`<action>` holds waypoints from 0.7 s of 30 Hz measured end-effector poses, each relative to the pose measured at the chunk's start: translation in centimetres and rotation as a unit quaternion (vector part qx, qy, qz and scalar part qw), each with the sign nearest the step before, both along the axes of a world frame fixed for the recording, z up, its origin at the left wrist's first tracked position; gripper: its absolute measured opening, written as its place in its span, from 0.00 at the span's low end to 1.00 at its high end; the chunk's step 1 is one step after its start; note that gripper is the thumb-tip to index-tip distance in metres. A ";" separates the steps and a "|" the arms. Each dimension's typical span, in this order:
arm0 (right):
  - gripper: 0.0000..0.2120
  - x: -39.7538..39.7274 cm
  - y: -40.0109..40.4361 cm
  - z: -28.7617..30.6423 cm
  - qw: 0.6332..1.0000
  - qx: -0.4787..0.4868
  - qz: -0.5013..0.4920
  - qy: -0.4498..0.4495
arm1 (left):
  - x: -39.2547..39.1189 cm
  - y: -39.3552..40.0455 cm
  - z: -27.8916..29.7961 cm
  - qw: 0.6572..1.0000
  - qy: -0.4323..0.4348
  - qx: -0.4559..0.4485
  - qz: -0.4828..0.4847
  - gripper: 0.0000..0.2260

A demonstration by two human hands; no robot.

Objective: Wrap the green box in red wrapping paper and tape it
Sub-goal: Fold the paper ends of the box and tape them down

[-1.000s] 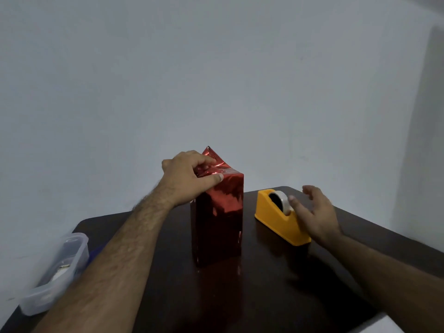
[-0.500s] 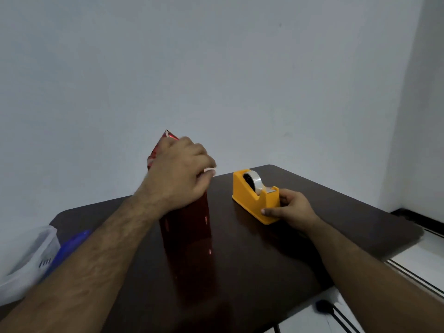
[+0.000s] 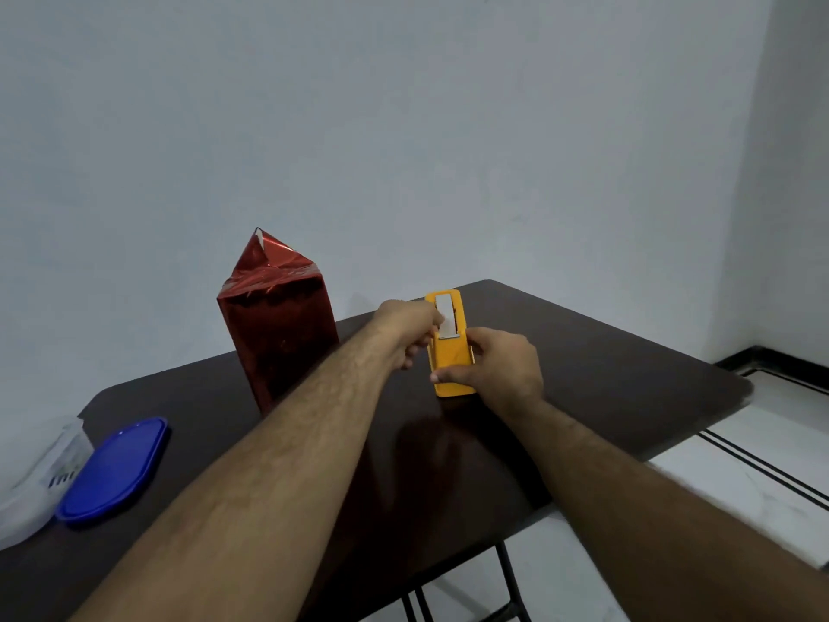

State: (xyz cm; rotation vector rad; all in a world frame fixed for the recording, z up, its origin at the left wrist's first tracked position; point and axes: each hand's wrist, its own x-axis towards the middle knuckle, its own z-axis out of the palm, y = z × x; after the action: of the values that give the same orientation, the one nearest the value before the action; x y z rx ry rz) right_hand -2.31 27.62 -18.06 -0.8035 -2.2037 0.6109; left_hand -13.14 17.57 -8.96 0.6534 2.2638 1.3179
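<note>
The box wrapped in shiny red paper (image 3: 278, 325) stands upright on the dark table (image 3: 605, 365), its top flap sticking up in a loose point. No hand touches it. To its right sits a yellow tape dispenser (image 3: 451, 352). My right hand (image 3: 493, 368) grips the dispenser's near end. My left hand (image 3: 410, 327) reaches over from the left and pinches the strip of tape (image 3: 446, 316) at the top of the dispenser.
A blue lid (image 3: 112, 471) lies at the table's left, beside a clear plastic container (image 3: 31, 482) at the left edge. A white wall stands close behind the table. The table's right edge drops to a white tiled floor (image 3: 762, 451).
My left hand has let go of the wrapped box's top and moved right to the tape. My right hand keeps its hold on the dispenser. The camera has swung right.
</note>
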 end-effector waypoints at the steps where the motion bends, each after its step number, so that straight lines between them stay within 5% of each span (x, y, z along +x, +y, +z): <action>1: 0.39 0.0 -0.2 0.1 1.000 0.017 -0.007 -0.011 | -0.2 0.0 0.3 0.999 -0.014 -0.028 -0.011 0.06; 10: 0.32 0.2 -0.5 0.6 0.998 0.027 -0.016 -0.054 | -0.3 0.8 0.9 0.987 -0.115 -0.113 -0.003 0.06; 21: 0.30 1.0 -0.9 1.3 0.996 0.030 -0.015 -0.081 | 1.6 0.5 3.6 0.993 -0.045 -0.110 0.022 0.02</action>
State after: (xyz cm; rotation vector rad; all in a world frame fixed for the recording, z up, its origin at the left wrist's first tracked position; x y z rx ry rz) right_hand -1.30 26.72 -16.76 -0.8790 -2.3402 0.4767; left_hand -11.53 18.02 -5.34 0.4598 2.3177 1.0729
